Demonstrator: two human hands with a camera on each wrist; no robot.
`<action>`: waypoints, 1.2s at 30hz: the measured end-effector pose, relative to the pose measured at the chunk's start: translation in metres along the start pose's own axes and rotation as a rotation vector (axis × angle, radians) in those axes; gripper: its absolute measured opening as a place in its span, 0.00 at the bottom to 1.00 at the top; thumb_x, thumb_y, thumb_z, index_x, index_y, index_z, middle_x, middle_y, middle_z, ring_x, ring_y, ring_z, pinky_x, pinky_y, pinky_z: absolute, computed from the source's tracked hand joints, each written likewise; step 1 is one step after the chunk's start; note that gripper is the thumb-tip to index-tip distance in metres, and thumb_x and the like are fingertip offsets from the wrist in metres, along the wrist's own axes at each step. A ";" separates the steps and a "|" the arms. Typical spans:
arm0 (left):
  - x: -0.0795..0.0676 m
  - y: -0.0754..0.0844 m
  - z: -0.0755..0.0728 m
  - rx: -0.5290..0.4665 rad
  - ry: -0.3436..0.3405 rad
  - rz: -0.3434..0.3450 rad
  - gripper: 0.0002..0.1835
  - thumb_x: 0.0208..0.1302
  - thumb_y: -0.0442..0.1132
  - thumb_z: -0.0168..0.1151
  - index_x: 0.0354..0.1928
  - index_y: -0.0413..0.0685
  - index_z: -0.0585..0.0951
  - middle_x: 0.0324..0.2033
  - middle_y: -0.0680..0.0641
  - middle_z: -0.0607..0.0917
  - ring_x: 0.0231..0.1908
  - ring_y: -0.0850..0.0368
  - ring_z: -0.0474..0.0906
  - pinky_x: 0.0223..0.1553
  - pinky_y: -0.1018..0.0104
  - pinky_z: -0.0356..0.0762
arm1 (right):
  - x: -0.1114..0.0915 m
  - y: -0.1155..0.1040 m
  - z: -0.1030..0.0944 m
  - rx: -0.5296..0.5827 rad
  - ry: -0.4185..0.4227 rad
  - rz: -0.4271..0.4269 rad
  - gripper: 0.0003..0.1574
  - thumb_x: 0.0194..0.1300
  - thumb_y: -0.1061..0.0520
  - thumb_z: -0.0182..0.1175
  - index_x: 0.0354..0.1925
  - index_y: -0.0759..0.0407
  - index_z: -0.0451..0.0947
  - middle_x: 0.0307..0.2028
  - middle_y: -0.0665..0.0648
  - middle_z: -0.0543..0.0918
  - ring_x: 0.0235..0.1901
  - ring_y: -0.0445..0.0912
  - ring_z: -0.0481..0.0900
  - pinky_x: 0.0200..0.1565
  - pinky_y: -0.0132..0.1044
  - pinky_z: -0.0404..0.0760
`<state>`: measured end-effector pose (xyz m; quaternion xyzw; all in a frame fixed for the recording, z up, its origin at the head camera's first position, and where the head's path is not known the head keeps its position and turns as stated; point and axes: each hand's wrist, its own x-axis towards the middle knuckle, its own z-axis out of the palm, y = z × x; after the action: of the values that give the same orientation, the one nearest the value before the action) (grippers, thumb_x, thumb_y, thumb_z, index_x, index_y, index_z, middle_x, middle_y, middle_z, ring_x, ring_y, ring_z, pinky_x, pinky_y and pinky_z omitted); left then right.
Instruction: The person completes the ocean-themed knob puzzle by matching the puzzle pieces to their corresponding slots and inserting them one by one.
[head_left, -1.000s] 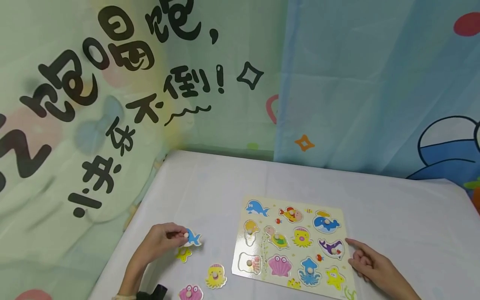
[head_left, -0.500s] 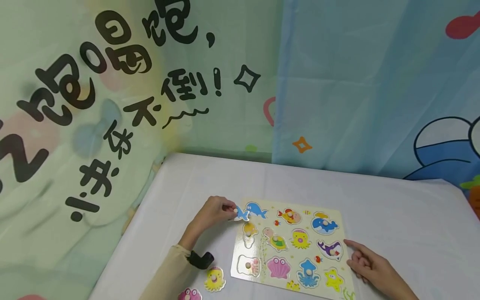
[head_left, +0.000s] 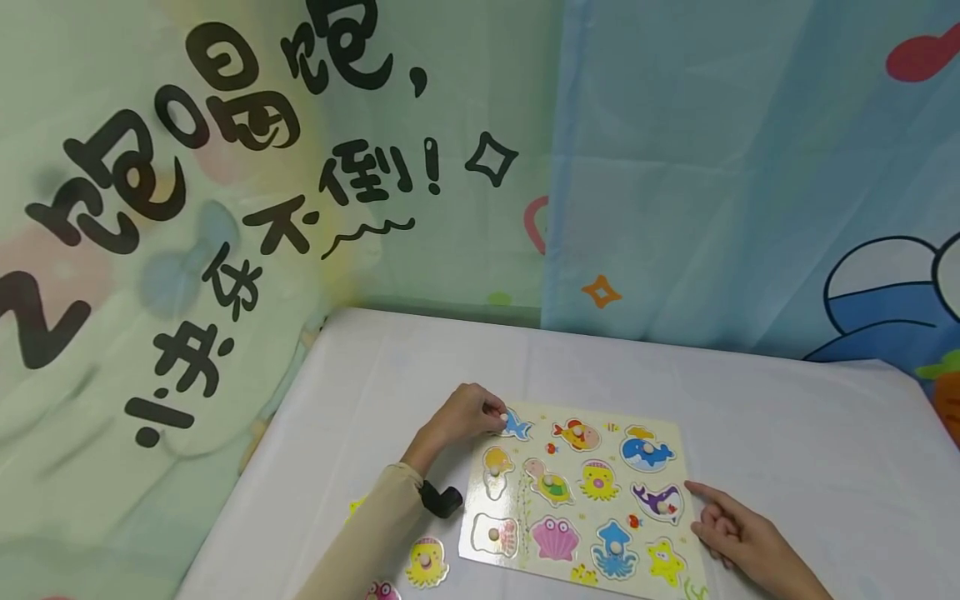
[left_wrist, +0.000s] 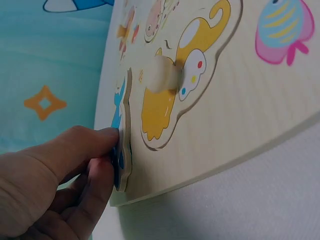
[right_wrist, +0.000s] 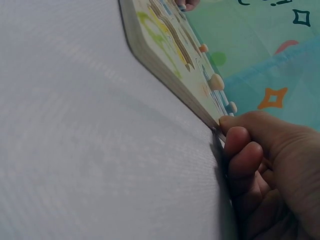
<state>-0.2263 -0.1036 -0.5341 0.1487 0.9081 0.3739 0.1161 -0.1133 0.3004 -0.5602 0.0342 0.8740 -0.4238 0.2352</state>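
Note:
My left hand pinches a blue dolphin puzzle piece by its small knob, over the far left corner of the wooden puzzle board. In the left wrist view the piece stands on edge to the camera, close over the board surface, with thumb and fingertips at its printed face. An orange seahorse piece with a round knob lies beside it. On the board's right side, my right hand touches the edge with an extended index finger. Its other fingers are curled, as the right wrist view shows.
Left of the board lie a loose yellow octopus piece and a pink shell piece, cut off by the frame. A yellow piece is mostly hidden behind the left sleeve. Printed curtains hang behind the white table.
My left hand has carried the dolphin piece from the table's left side rightward onto the board's far left corner, over the printed dolphin. The right hand has stayed at the board's edge.

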 end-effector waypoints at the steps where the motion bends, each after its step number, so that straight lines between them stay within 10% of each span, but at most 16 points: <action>1: 0.000 0.000 0.001 -0.001 -0.004 -0.003 0.06 0.54 0.33 0.68 0.35 0.43 0.87 0.25 0.52 0.86 0.24 0.67 0.73 0.27 0.77 0.71 | 0.000 0.000 0.000 0.000 0.000 -0.001 0.44 0.66 0.46 0.60 0.72 0.61 0.57 0.31 0.54 0.72 0.23 0.46 0.73 0.26 0.30 0.74; 36: 0.006 0.015 0.005 0.054 -0.032 -0.123 0.03 0.52 0.31 0.67 0.30 0.44 0.84 0.22 0.54 0.79 0.26 0.64 0.70 0.27 0.75 0.67 | -0.001 0.001 0.001 -0.029 0.010 0.001 0.44 0.66 0.46 0.60 0.72 0.60 0.57 0.30 0.54 0.72 0.22 0.45 0.72 0.26 0.30 0.74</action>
<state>-0.2274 -0.0880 -0.5275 0.1016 0.9233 0.3388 0.1495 -0.1120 0.3006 -0.5616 0.0333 0.8813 -0.4106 0.2315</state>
